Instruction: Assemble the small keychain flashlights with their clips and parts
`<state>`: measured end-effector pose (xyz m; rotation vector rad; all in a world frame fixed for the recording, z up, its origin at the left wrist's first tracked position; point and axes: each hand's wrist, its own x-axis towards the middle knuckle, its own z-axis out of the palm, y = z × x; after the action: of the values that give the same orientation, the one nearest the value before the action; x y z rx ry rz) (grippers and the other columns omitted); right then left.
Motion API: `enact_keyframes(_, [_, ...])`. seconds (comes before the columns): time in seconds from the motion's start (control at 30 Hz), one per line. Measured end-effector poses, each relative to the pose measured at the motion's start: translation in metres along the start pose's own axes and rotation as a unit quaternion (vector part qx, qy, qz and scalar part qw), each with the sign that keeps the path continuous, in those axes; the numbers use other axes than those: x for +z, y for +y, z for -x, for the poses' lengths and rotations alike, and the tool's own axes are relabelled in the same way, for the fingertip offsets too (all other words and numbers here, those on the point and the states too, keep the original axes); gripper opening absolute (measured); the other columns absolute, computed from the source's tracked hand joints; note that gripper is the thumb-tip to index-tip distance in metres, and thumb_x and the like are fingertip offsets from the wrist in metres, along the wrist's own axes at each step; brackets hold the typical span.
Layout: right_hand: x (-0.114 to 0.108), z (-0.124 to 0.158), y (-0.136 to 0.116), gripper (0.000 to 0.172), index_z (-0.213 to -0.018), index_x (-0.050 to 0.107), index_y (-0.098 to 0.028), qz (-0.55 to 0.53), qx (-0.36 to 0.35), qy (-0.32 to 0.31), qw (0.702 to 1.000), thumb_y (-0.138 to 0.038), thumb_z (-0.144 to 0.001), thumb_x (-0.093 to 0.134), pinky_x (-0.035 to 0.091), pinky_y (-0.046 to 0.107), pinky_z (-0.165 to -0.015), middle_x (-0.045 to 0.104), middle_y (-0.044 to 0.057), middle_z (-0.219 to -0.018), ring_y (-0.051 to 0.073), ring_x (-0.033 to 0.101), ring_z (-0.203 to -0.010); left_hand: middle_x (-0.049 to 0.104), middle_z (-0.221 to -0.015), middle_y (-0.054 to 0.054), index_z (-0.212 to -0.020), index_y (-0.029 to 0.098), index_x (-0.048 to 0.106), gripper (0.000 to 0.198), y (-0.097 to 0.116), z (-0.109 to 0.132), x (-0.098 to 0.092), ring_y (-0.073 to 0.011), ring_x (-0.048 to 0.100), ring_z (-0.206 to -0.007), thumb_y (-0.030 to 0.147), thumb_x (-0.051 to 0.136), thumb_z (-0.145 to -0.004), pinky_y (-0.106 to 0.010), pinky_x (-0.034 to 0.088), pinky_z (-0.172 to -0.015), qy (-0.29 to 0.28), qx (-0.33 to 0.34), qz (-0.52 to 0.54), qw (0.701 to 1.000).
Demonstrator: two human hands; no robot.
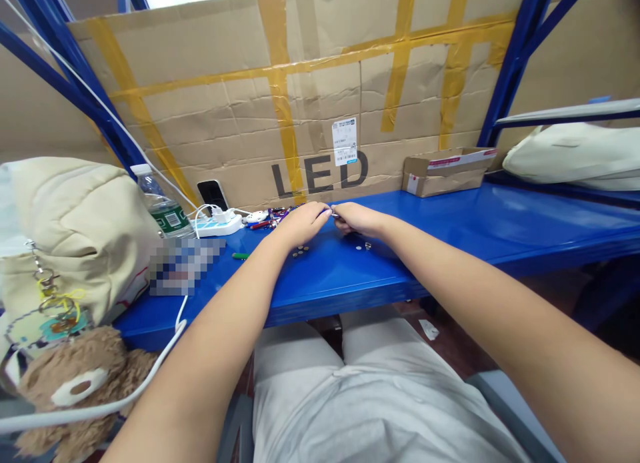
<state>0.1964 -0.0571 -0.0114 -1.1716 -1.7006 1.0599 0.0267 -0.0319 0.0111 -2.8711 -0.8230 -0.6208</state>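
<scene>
Above the blue table (pixel 320 283), my left hand (pixel 304 221) and my right hand (pixel 356 220) meet at the fingertips. Both are closed in a pinch around a small, thin item (pixel 332 213) that is too tiny to make out. Several small round pieces (pixel 301 251) lie on the table just below my left hand. A whitish disc (pixel 359 248) and a small shiny metal part (pixel 368 246) are below my right hand. Behind my left hand is a pile of pens and small items (pixel 265 224).
A green pen (pixel 241 256), power strip (pixel 216 225), phone (pixel 213 195), bottle (pixel 167 206) and beige bag (pixel 75 229) with a plush bear (pixel 80 389) are at left. An open cardboard box (pixel 450 173) stands back right. A large cardboard sheet (pixel 225 129) rises behind the table.
</scene>
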Motion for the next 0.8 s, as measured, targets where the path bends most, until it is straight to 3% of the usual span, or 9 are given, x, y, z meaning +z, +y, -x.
enact_keyframes(0.27, [-0.0002, -0.0003, 0.0000, 0.035, -0.059, 0.036, -0.020, 0.055, -0.003, 0.031, 0.998, -0.030, -0.092, 0.030, 0.026, 0.025, -0.046, 0.033, -0.003, -0.047, 0.009, 0.026, -0.042, 0.065, -0.106, -0.010, -0.108, 0.016, 0.063, 0.048, -0.0068, -0.0007, 0.0004, -0.0217, 0.058, -0.099, 0.043, 0.026, -0.094, -0.034, 0.043, -0.088, -0.005, 0.004, -0.013, 1.000])
enact_keyframes(0.57, [0.0018, 0.0019, -0.0001, 0.038, -0.060, 0.038, -0.020, 0.059, -0.031, 0.039, 0.997, -0.032, -0.095, 0.028, 0.028, 0.024, -0.045, 0.037, -0.003, -0.047, 0.009, 0.030, -0.042, 0.062, -0.121, -0.010, -0.121, 0.017, 0.058, 0.046, -0.0050, 0.0014, -0.0015, -0.0236, 0.056, -0.109, 0.042, 0.034, -0.091, -0.035, 0.042, -0.094, -0.018, 0.010, -0.035, 0.999])
enact_keyframes(0.8, [0.0062, 0.0026, -0.0018, 0.037, -0.064, 0.039, -0.019, 0.090, -0.059, 0.029, 0.994, -0.033, -0.096, 0.028, 0.030, 0.024, -0.046, 0.039, -0.002, -0.048, 0.010, 0.034, -0.043, 0.064, -0.115, -0.009, -0.114, 0.019, 0.061, 0.042, -0.0008, 0.0023, 0.0006, -0.0240, 0.059, -0.103, 0.041, 0.035, -0.090, -0.035, 0.044, -0.089, -0.032, 0.005, -0.061, 0.998])
